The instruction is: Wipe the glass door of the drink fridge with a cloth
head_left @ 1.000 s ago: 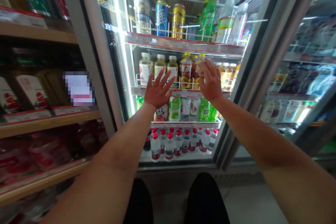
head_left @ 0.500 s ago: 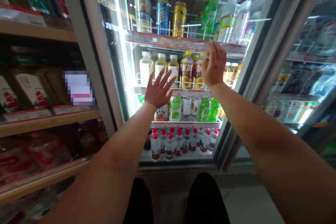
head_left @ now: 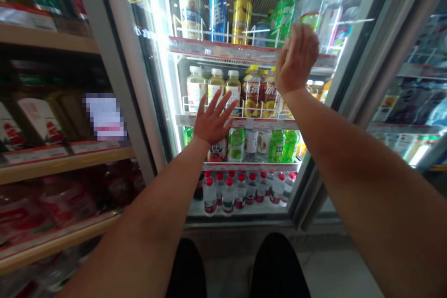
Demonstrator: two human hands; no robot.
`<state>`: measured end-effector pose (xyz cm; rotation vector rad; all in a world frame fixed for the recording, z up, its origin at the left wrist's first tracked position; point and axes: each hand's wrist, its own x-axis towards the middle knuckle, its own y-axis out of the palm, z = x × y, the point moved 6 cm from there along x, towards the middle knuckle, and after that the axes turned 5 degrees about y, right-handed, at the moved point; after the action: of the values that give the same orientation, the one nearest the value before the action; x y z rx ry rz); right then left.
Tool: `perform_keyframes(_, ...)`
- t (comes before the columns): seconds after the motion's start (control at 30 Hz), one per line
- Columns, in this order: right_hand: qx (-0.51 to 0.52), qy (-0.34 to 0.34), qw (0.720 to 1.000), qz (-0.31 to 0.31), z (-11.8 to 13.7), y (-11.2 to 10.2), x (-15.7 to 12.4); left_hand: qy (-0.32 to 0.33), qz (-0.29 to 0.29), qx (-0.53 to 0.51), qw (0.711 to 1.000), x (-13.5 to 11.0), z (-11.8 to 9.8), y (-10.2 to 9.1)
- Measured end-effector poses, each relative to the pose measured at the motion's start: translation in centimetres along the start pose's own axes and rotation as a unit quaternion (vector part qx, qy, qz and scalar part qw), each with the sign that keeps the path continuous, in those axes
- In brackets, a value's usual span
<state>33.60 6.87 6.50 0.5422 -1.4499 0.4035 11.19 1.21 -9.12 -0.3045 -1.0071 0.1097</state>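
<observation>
My left hand (head_left: 212, 123) is open, its fingers spread wide, in front of the middle shelf. Behind its fingertips stand white-capped juice bottles (head_left: 233, 86). Higher and to the right is my right hand (head_left: 298, 58), bent at the wrist, its fingers curled and close together. It overlaps the edge of the upper shelf, in front of a green bottle (head_left: 286, 9) and a clear bottle (head_left: 314, 2). Whatever its fingers hold, if anything, is hidden. Yellow-capped brown tea bottles (head_left: 251, 93) stand just left of this hand.
The lit drinks cooler has a white can (head_left: 189, 9), a blue can (head_left: 218, 16) and a gold can (head_left: 241, 19) above, and red-capped water bottles (head_left: 228, 195) below. A metal door frame (head_left: 377, 51) flanks it on the right. Wooden shelves (head_left: 70, 160) hold bottles on the left.
My right hand has risen and shifted right, from the tea bottles to the upper shelf's edge. My left hand has stayed nearly in place. The camera view has shifted slightly.
</observation>
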Motion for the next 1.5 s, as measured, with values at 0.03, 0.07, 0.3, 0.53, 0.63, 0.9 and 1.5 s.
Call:
perform_keyframes(0.03,0.002,-0.077,0.996,0.046,1.1,0.4,-0.5,0.003,-0.005,0.000,1.000,0.0,0.0,0.0)
perform_keyframes(0.07,0.004,-0.147,0.985,0.092,2.1,0.8,-1.2,0.005,-0.008,-0.003,1.000,0.0,0.0,0.0)
perform_keyframes(0.3,-0.048,-0.001,0.999,0.026,-0.5,0.2,-1.9,0.007,-0.021,-0.018,1.000,0.0,0.0,-0.1)
perform_keyframes(0.53,-0.017,-0.153,0.978,0.137,2.0,0.6,-4.1,0.004,-0.015,-0.015,1.000,0.0,0.0,0.0)
perform_keyframes(0.63,-0.019,0.006,1.000,0.022,0.2,-0.7,-3.5,0.007,-0.026,-0.014,1.000,0.0,-0.1,-0.2)
perform_keyframes(0.9,0.000,-0.166,0.972,0.168,2.6,0.4,-5.5,0.002,-0.032,-0.021,0.999,0.1,-0.1,-0.4)
perform_keyframes(1.5,-0.021,-0.029,0.999,0.024,0.4,-0.7,-6.5,0.018,-0.058,-0.019,0.998,0.0,0.0,-0.3)
